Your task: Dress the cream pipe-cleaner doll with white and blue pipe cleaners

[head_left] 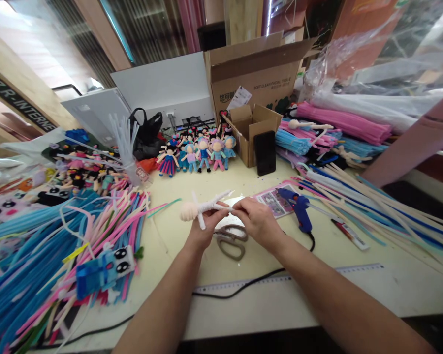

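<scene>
A cream pipe-cleaner doll figure [201,208] with a round head and thin limbs is held over the pale table [317,287]. My left hand [205,227] is closed round its body from below. My right hand [256,220] pinches the end of one limb on the right. Grey-handled scissors [232,240] lie on the table just under both hands. A blue glue gun [298,206] rests right of my right hand, its black cord [243,287] running toward me across a ruler [291,278].
Heaps of blue, pink and white pipe cleaners [40,255] fill the left; long stems [372,206] fan out on the right. Finished small dolls [203,152] stand at the back beside a small cardboard box [249,130], a black phone [265,152] and a large carton [254,73].
</scene>
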`<state>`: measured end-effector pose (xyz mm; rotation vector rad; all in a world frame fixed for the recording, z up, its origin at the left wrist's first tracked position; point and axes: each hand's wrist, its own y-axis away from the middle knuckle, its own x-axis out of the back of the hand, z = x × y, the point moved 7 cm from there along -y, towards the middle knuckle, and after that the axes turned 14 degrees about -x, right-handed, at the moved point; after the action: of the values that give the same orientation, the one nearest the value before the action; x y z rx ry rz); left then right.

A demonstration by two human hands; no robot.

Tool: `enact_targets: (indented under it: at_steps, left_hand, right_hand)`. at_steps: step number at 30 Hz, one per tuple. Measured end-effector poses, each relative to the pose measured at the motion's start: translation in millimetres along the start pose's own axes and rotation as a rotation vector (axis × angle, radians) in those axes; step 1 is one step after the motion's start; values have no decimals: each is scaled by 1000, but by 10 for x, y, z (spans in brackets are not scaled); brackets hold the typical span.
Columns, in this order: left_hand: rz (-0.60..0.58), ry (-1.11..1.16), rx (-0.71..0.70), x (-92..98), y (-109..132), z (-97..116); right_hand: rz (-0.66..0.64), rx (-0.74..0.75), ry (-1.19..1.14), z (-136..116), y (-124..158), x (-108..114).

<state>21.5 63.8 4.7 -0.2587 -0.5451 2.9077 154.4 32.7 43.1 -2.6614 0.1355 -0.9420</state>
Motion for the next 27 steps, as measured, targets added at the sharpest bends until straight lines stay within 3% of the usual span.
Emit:
enact_targets:
  at_steps: [11, 18, 21, 27]
  left_hand:
    - [-9, 13, 34, 35, -11, -17]
    - [40, 15, 7, 112, -40, 23]
    - [20, 29, 9, 94, -39, 33]
    - [-88, 50, 12, 21, -42, 86]
  right_hand:
    - [-131, -156, -180, 104, -45, -52]
    - [-320, -536, -736, 312, -60, -231]
    - [-428, -692, -856, 325, -30, -297]
    - [-585, -784, -1004, 287, 48, -354]
